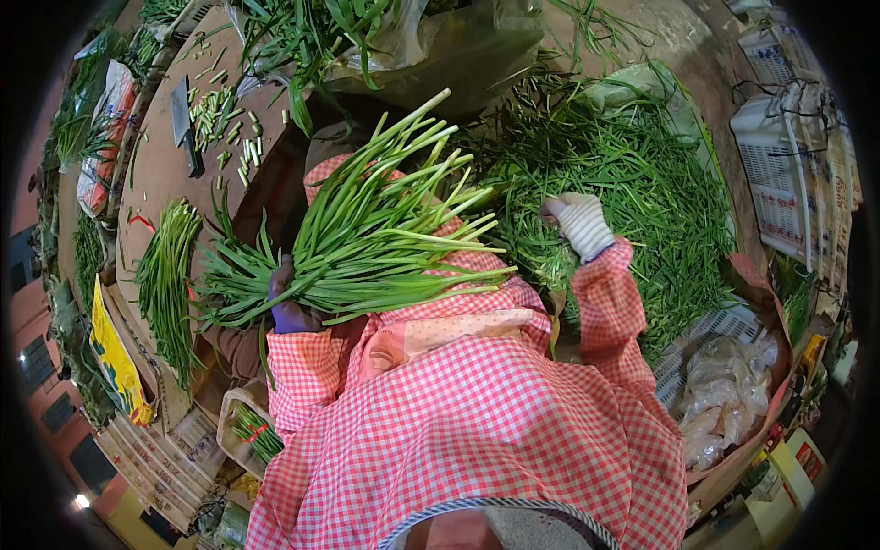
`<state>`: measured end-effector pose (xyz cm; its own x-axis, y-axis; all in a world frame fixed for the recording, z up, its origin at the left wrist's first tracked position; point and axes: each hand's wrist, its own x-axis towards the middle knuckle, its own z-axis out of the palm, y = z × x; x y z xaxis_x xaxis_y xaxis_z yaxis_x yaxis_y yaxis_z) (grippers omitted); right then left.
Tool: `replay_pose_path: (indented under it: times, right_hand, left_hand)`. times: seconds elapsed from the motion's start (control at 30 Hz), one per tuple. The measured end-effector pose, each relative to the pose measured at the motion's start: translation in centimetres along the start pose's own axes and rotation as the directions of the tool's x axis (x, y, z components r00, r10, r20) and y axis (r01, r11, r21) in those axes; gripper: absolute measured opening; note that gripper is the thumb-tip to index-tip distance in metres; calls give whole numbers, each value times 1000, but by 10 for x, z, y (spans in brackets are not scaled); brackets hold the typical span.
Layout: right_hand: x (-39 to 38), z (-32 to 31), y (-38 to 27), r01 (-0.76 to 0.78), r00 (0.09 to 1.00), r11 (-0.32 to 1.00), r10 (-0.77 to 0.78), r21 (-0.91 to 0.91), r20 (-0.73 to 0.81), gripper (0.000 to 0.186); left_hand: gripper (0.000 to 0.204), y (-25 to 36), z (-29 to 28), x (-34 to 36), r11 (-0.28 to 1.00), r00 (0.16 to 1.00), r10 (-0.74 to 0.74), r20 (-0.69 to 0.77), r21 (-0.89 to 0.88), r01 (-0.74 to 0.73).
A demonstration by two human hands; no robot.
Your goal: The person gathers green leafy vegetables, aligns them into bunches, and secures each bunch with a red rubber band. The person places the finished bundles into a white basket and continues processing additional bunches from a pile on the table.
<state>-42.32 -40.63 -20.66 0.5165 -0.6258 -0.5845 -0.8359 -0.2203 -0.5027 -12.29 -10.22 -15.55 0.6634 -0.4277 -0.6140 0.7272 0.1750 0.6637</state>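
Note:
My left hand, in a dark purple glove, is closed around the leafy part of a large bunch of garlic chives. The stalks fan out across my lap, their pale cut ends toward the upper right and the leaf tips to the left. To the right, my right hand wears a white knit glove with the fingers curled. It hovers over or touches a wide heap of loose green leaves. Whatever those fingers pinch, if anything, is hidden.
A cleaver lies on the round table at the left, beside scattered cut stalk ends. A tied bunch hangs over its edge. More leafy greens stand ahead. Plastic bags and a white crate are at the right.

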Motion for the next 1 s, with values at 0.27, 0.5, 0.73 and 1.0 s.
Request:
replay_pose_path:
  times: [0.27,0.5,0.73,1.0]
  right_hand:
    - [3,-17,-68,136,988,847,-157,514,-4,60]
    - [30,6,-123,220,965,930,-251,295,72,48]
    - [25,13,-93,265,957,726,-119,635,-264,34]
    - [-44,-128,91,-271,795,945,114,-181,-595,39]
  left_hand:
    - [26,0,-8,7,1000,1000,-2,5,27,2]
    - [26,-4,-13,7,998,994,46,-95,-26,-49]
    - [25,-6,-11,2,993,997,74,-13,-91,-75]
    - [25,-3,-17,4,989,1000,11,-12,-149,-12]
